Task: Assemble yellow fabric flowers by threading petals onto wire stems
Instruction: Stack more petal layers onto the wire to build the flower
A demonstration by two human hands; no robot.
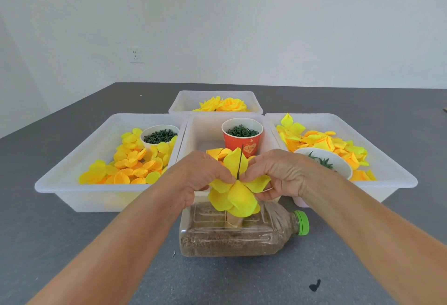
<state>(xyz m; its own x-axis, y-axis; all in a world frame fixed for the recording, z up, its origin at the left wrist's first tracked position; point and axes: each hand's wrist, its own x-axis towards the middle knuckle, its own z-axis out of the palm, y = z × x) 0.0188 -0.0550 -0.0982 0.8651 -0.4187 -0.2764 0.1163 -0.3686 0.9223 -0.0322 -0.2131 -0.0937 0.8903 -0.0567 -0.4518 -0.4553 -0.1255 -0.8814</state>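
A yellow fabric flower sits on a thin dark wire stem that pokes straight up through its middle. My left hand pinches the petals at the wire's left side. My right hand pinches them at the right side, fingertips nearly meeting at the wire. The flower rests over a tube stuck in a plastic bottle that lies on its side, filled with grain, its green cap to the right.
Clear bins hold loose yellow petals at left and right. A red cup of green parts stands in the middle bin, a white cup in the left, a white bowl in the right. Finished flowers fill the far bin.
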